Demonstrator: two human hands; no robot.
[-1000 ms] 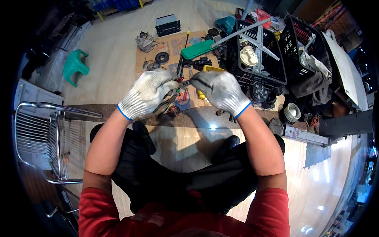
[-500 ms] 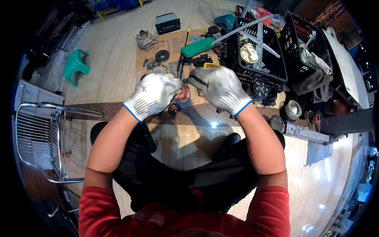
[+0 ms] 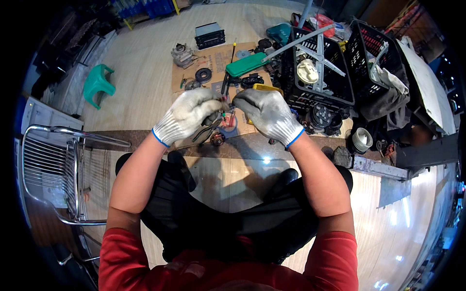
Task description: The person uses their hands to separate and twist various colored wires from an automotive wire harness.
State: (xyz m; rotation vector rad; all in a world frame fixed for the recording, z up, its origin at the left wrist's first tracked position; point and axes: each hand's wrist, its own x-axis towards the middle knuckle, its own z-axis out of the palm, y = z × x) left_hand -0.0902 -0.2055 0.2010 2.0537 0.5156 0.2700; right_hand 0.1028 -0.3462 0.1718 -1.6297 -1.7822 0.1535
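Both hands wear whitish knit gloves with blue cuffs and are raised over a cardboard sheet (image 3: 193, 60). My left hand (image 3: 190, 112) has its fingers curled around something small, partly red, too small to make out. My right hand (image 3: 262, 111) is pinched close beside it at the same small item, most of which the fingers hide. Below and between them lie a blue round object (image 3: 228, 126) with red-handled tools, and a dark copper-coloured part (image 3: 217, 139). A yellow object (image 3: 267, 88) lies behind my right hand, and a black ring (image 3: 203, 75) beyond my left.
Black crates (image 3: 335, 92) of parts crowd the right, with a white fan wheel (image 3: 362, 139) below. A green flat object (image 3: 242, 65), a metal part (image 3: 182, 54) and a black box (image 3: 209, 36) lie farther back. A green stool (image 3: 98, 82) and chrome chair (image 3: 51, 172) stand left.
My left hand first came up and inward, then turned back, uncovering more of the items beneath. My right hand stays pinched, slightly shifted. The whole view has shifted a little.
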